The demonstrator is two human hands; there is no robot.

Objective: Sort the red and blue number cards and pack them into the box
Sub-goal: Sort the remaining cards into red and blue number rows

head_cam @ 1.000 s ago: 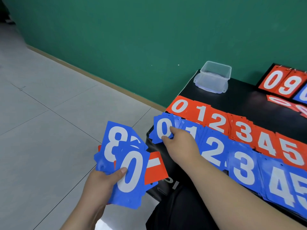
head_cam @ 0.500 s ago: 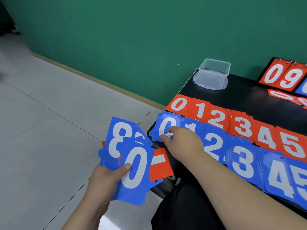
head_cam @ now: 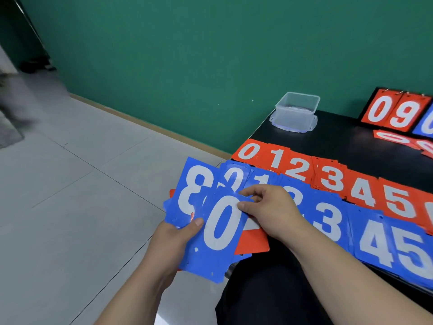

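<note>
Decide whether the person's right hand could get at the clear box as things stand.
Probably yes. The right hand pinches the blue 0 card on the left hand's stack, but only flat card rows and bare table lie between it and the box; nothing stands in the way.

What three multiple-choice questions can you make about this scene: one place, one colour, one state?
1. Where does the clear box stand?
A) on the person's lap
B) on the black table, near the green wall
C) on the red 3 card

2. What colour is the 0 card on top of the stack in the left hand?
A) red
B) green
C) blue

3. What is the right hand doing?
A) pinching the top edge of that 0 card
B) lying flat on the table
C) lifting the box

Answers: 1 B, it sits at the table's far corner; 2 C, a white numeral on blue; 3 A, thumb and fingers close on the card's edge.
</note>
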